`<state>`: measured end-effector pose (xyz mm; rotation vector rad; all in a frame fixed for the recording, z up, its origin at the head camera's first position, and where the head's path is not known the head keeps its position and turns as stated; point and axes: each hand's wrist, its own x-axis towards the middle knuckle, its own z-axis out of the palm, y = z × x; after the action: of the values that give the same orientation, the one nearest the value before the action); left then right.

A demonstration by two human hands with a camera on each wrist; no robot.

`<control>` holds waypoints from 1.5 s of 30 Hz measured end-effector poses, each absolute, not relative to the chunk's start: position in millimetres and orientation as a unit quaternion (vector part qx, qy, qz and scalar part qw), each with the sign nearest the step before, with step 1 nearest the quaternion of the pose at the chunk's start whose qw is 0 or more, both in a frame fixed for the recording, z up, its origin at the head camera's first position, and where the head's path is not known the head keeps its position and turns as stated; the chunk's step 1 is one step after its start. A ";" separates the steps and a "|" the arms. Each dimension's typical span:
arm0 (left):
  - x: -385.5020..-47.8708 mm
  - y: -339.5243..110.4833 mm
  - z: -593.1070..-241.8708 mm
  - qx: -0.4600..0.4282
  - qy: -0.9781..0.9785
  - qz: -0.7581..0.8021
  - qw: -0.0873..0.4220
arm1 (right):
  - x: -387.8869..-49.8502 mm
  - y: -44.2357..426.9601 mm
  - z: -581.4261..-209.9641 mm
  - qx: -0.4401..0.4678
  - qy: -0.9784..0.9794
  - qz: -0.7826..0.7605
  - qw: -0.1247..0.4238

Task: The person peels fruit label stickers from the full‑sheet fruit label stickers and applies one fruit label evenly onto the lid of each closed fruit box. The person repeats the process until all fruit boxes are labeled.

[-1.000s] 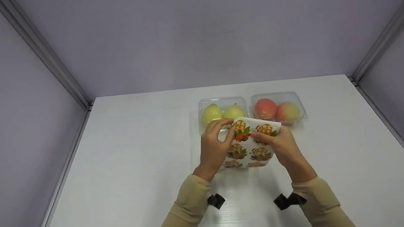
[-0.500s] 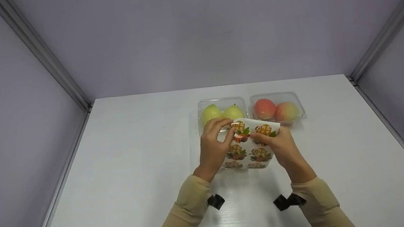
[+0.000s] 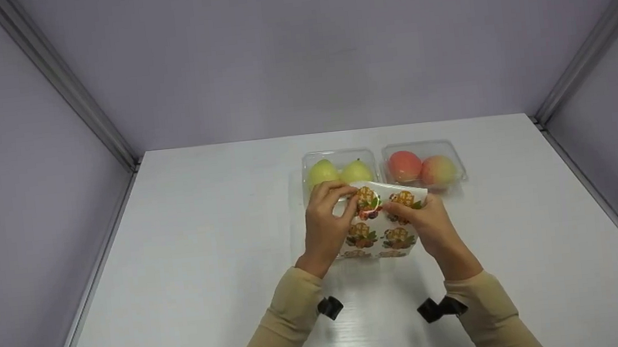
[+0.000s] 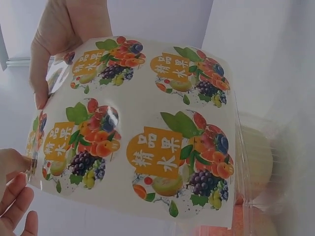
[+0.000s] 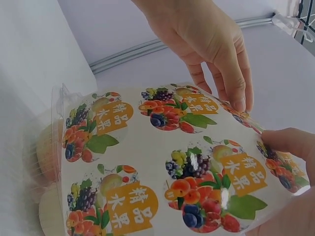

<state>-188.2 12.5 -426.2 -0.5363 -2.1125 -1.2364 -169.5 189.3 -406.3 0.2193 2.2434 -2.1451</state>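
A white sheet of fruit-printed stickers [image 3: 385,228] is held up in both hands, its face toward me. My left hand [image 3: 327,220] pinches its far left part, thumb and index finger at the upper-left sticker [image 3: 368,202]. That sticker has a bright curved glare; whether its edge is lifted I cannot tell. With the thumb on the printed face, my right hand [image 3: 433,224] grips the right side; its fingers are hidden behind. In the left wrist view a clear plastic box [image 4: 246,162] with pale fruit [image 4: 258,152] sits beside or under the sheet.
Behind the sheet, one clear box [image 3: 338,152] holds green-yellow pears [image 3: 323,172] and another box [image 3: 425,145] holds peaches [image 3: 439,171]. All stand on a white table [image 3: 207,234] between grey panels. Black wrist cameras [image 3: 330,307] hang from the sleeves.
The upper-left sticker now shows a glare arc along its right side, and that part of the sheet looks more bent. Both hands keep nearly the same position.
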 end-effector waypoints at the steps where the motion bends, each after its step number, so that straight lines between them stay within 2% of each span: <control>1: -188.3 12.3 -426.3 -0.202 -0.801 -0.468 0.313 | -169.5 189.2 -406.2 0.072 0.718 -0.692 0.016; 8: -189.5 11.4 -427.7 -0.201 -0.803 -0.454 0.329 | -169.7 187.0 -405.8 0.085 0.704 -0.704 0.016; 21: -187.3 13.4 -428.9 -0.190 -0.814 -0.449 0.315 | -169.4 185.0 -407.8 0.089 0.690 -0.718 0.003; 36: -185.1 13.4 -431.5 -0.228 -0.811 -0.444 0.304 | -173.1 192.0 -414.3 0.109 0.691 -0.714 0.012; 45: -185.4 10.3 -433.1 -0.253 -0.792 -0.449 0.328 | -174.5 193.8 -415.0 0.113 0.681 -0.724 0.020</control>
<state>-185.4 10.3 -433.1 -0.6618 -2.0743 -1.1746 -174.5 193.8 -415.0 0.3498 2.1117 -2.2454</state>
